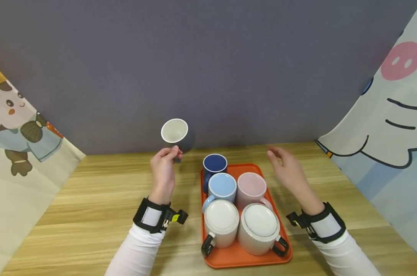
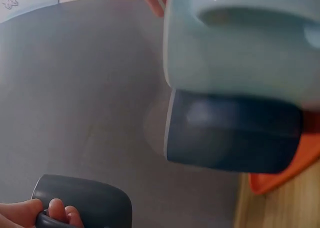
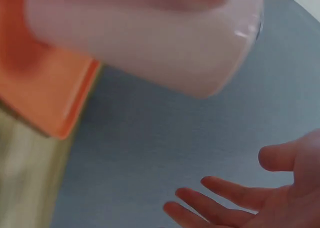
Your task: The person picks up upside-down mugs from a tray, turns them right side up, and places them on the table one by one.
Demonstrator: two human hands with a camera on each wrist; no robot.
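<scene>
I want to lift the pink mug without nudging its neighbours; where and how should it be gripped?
Probably hold the pink mug by its handle, from the right with the right hand: the handle juts toward the right side of the tray, away from the light blue mug, and that hand is empty.

Tabletop (image 1: 101, 199): light streaked wood
Back panel (image 1: 229, 69): grey, upright along the far edge
Left cloth (image 1: 15, 207): cartoon figure (image 1: 32, 140) in blue
Right cloth (image 1: 401, 191): white cartoon creature (image 1: 394, 119), pink snout (image 1: 401, 61)

On the tray (image 1: 239, 261) sit five mugs (image 1: 251, 186), right of the held mug (image 1: 174, 131).
</scene>
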